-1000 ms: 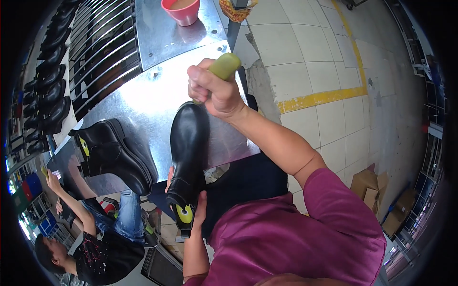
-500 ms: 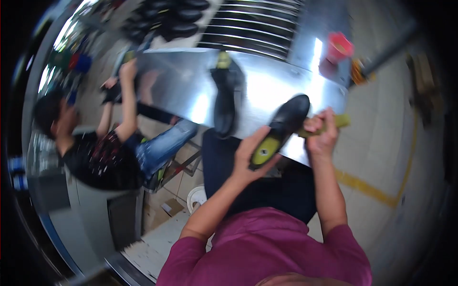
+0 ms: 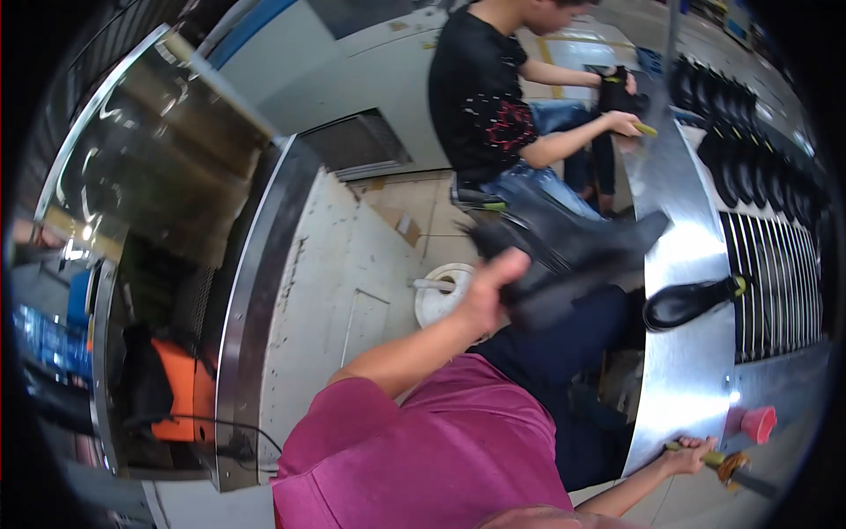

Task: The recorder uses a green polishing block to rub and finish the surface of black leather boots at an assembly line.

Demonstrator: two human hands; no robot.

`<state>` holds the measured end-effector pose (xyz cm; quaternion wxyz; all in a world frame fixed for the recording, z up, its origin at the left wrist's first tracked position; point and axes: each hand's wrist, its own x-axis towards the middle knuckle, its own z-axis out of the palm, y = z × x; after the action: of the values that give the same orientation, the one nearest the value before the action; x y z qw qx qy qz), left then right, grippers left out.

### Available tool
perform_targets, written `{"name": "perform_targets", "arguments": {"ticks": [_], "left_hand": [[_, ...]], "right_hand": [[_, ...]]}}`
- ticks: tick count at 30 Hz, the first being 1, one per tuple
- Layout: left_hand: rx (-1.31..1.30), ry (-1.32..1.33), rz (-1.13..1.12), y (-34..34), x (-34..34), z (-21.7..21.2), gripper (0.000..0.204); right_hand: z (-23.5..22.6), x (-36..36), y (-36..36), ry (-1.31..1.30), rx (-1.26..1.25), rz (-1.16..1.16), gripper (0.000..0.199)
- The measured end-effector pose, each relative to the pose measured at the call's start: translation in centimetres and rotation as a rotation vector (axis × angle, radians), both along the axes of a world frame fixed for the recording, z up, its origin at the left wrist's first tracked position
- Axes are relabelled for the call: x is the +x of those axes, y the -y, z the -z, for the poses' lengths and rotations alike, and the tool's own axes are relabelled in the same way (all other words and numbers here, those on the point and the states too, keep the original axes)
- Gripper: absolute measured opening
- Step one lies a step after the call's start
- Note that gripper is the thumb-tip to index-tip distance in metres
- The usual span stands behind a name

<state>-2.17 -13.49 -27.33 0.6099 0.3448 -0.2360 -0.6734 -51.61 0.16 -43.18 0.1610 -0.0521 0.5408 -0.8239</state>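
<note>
My left hand (image 3: 486, 295) is raised over my lap, its fingers wrapped round a black shoe (image 3: 573, 256) that is smeared by motion. Low on the right, my right hand (image 3: 689, 457) is closed on an olive-green bar-shaped thing (image 3: 674, 446) at the near corner of the metal table (image 3: 674, 388); what kind it is, I cannot make out. Another black shoe (image 3: 687, 305), with a yellow-green patch at one end, lies on the tabletop beyond my lap, apart from both hands.
A co-worker (image 3: 480, 97) sits at the table's far end, holding a black shoe. Rows of black shoes (image 3: 740, 159) stand behind a slatted metal rack (image 3: 775, 282). A red cup (image 3: 758, 425) is near my right hand. A white bucket (image 3: 434, 309) and an open metal-edged machine (image 3: 273, 309) are leftward.
The view has swung left. My left hand has carried the black shoe leftward, off the table side, while my right hand stays near the table corner with the olive-green thing.
</note>
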Motion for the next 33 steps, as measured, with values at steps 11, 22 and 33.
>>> {"name": "perform_targets", "arguments": {"ticks": [11,22,33], "left_hand": [[-0.02,0.843,-1.439,-12.1,34.7,-19.4,0.054],[0.7,1.339,-0.719,-15.5,58.9,-24.1,0.084],[-0.795,1.736,-0.077,11.1,-0.1,-1.8,0.048]], "right_hand": [[-0.1,-0.1,0.0,-0.12,0.107,0.123,0.025],[12.5,-3.2,-3.0,-0.671,0.239,-0.018,0.025],[-1.9,1.8,-0.2,-0.031,0.028,0.097,0.023]]}}
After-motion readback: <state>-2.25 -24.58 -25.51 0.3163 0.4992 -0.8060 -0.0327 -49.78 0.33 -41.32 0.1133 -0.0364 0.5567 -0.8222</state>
